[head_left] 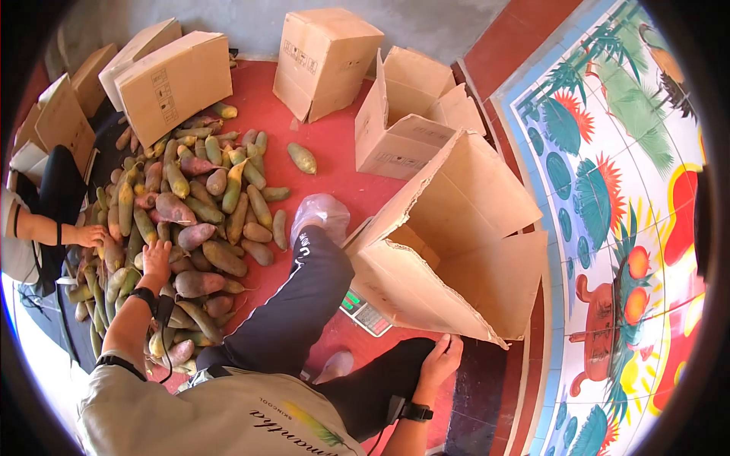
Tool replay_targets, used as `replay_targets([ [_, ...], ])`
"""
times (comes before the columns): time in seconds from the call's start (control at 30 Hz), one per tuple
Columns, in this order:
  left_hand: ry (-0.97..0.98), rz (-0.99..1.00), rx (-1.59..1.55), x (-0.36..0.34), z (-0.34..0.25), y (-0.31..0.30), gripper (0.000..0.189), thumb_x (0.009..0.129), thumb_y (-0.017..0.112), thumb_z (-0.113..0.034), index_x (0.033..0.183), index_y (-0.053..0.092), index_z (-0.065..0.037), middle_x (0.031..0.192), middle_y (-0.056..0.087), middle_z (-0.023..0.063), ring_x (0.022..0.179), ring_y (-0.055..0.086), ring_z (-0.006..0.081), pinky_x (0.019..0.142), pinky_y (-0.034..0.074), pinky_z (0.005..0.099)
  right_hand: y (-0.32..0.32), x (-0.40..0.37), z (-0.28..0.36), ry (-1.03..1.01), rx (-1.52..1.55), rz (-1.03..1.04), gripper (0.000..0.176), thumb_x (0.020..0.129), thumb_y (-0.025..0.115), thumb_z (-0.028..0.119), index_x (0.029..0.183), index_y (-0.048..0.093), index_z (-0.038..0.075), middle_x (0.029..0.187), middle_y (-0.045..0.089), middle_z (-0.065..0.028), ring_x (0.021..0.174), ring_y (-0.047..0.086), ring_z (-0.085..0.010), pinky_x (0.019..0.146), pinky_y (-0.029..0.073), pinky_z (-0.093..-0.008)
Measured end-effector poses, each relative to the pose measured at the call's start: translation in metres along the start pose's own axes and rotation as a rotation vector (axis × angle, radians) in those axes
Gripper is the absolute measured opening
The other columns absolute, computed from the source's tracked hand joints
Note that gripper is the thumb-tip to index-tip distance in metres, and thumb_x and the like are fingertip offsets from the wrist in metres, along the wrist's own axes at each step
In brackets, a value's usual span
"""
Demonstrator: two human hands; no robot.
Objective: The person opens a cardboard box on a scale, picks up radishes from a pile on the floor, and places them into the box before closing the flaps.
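A large pile of green and reddish radishes [199,216] lies on the floor to my left. My left hand [157,262] reaches over it palm down, fingers stretched out at the radishes and holding none of them. By my right knee, my right hand [442,359] has its fingers curled together beside the lower flap of a big open cardboard box [449,258]. Whatever is between those fingers, if anything, is hidden. The box stands tilted toward me, over a scale [366,313] with a lit green display.
At the left, another person's hand [93,235] touches the pile. A second open box [411,114] and a closed box [323,61] stand at the back. More cardboard boxes [175,83] are behind the pile. A single radish [302,158] lies apart. A painted tile wall [608,228] runs along the right.
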State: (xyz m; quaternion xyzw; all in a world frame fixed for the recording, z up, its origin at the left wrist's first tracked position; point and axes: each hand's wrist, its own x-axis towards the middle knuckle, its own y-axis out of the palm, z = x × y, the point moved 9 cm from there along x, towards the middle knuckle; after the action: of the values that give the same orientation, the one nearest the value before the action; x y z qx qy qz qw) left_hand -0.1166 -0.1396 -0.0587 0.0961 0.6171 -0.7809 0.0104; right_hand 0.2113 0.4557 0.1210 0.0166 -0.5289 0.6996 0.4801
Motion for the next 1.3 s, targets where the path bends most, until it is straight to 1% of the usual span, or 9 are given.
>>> replay_targets([
  [0.17, -0.07, -0.267, -0.314, 0.013, -0.011, -0.078, 0.06, 0.07, 0.074, -0.02, 0.12, 0.046, -0.002, 0.113, 0.054, 0.0149, 0.105, 0.053, 0.0321, 0.088, 0.043, 0.0414, -0.001, 0.003, 0.008, 0.041, 0.034, -0.011, 0.018, 0.091, 0.051, 0.012, 0.096, 0.058, -0.004, 0.087, 0.059, -0.0181, 0.079, 0.057, -0.033, 0.074, 0.045, -0.0392],
  [0.23, 0.058, -0.639, -0.634, 0.017, -0.018, -0.112, 0.068, 0.07, 0.075, -0.021, 0.125, 0.042, 0.001, 0.113, 0.055, 0.0215, 0.108, 0.052, 0.0361, 0.092, 0.042, 0.043, -0.002, 0.003, 0.011, 0.039, 0.066, -0.029, 0.018, 0.089, 0.054, 0.012, 0.095, 0.058, -0.004, 0.086, 0.058, -0.0188, 0.079, 0.057, -0.0359, 0.07, 0.045, -0.0419],
  [0.33, 0.07, -0.559, -0.968, 0.006, -0.073, -0.223, 0.065, 0.074, 0.073, -0.015, 0.127, 0.04, 0.001, 0.111, 0.055, 0.0192, 0.109, 0.053, 0.0255, 0.093, 0.043, 0.0337, 0.002, 0.004, 0.007, 0.083, 0.1, 0.008, 0.018, 0.088, 0.054, 0.013, 0.095, 0.058, -0.004, 0.088, 0.059, -0.0194, 0.081, 0.057, -0.0367, 0.071, 0.046, -0.0418],
  [0.43, 0.413, -0.657, -1.46, -0.009, -0.132, -0.312, 0.06, 0.078, 0.067, 0.0, 0.129, 0.037, -0.004, 0.112, 0.051, 0.0101, 0.104, 0.05, 0.0136, 0.091, 0.043, 0.0268, 0.001, 0.002, 0.005, 0.093, 0.087, -0.025, 0.016, 0.089, 0.054, 0.01, 0.096, 0.058, -0.004, 0.088, 0.06, -0.0196, 0.082, 0.058, -0.0356, 0.075, 0.046, -0.0404],
  [0.57, 0.813, -0.732, -1.79, -0.051, -0.207, -0.407, 0.066, 0.08, 0.061, 0.006, 0.135, 0.029, -0.01, 0.115, 0.048, 0.0069, 0.104, 0.05, 0.016, 0.093, 0.041, 0.0306, 0.0, -0.001, 0.001, 0.097, 0.117, -0.043, 0.014, 0.088, 0.055, 0.01, 0.093, 0.059, -0.003, 0.086, 0.06, -0.0195, 0.079, 0.059, -0.0366, 0.071, 0.047, -0.0408],
  [0.87, 1.002, -0.307, -1.476, -0.064, -0.378, -0.425, 0.055, 0.072, 0.071, 0.0, 0.119, 0.043, -0.007, 0.105, 0.053, 0.0078, 0.099, 0.055, 0.0178, 0.082, 0.047, 0.0315, -0.006, -0.002, -0.004, 0.11, 0.14, -0.042, 0.017, 0.087, 0.057, 0.014, 0.093, 0.059, -0.002, 0.088, 0.06, -0.02, 0.079, 0.059, -0.0386, 0.07, 0.047, -0.0432],
  [1.03, 1.047, -0.184, -0.927, -0.071, -0.428, -0.405, 0.045, 0.073, 0.068, -0.013, 0.114, 0.049, -0.006, 0.096, 0.061, 0.0172, 0.091, 0.06, 0.0347, 0.081, 0.047, 0.0404, -0.007, -0.002, -0.003, 0.14, 0.149, -0.01, 0.018, 0.089, 0.055, 0.014, 0.095, 0.058, -0.003, 0.089, 0.059, -0.0204, 0.08, 0.058, -0.0386, 0.07, 0.047, -0.0426],
  [1.2, 1.048, -0.276, -1.016, -0.071, -0.412, -0.406, 0.048, 0.079, 0.064, -0.012, 0.123, 0.047, -0.008, 0.108, 0.062, 0.0146, 0.097, 0.06, 0.0335, 0.082, 0.048, 0.0424, -0.005, 0.0, -0.004, 0.11, 0.144, -0.024, 0.019, 0.089, 0.054, 0.015, 0.095, 0.059, -0.003, 0.088, 0.059, -0.0198, 0.08, 0.058, -0.0381, 0.07, 0.047, -0.0427],
  [1.3, 1.176, -0.556, -1.024, -0.092, -0.377, -0.419, 0.052, 0.08, 0.063, -0.007, 0.129, 0.045, -0.008, 0.12, 0.057, 0.0131, 0.103, 0.059, 0.0302, 0.084, 0.049, 0.0397, -0.008, 0.002, 0.003, 0.08, 0.13, -0.019, 0.02, 0.089, 0.054, 0.015, 0.094, 0.059, -0.003, 0.088, 0.059, -0.0194, 0.08, 0.057, -0.0376, 0.07, 0.046, -0.0426],
])
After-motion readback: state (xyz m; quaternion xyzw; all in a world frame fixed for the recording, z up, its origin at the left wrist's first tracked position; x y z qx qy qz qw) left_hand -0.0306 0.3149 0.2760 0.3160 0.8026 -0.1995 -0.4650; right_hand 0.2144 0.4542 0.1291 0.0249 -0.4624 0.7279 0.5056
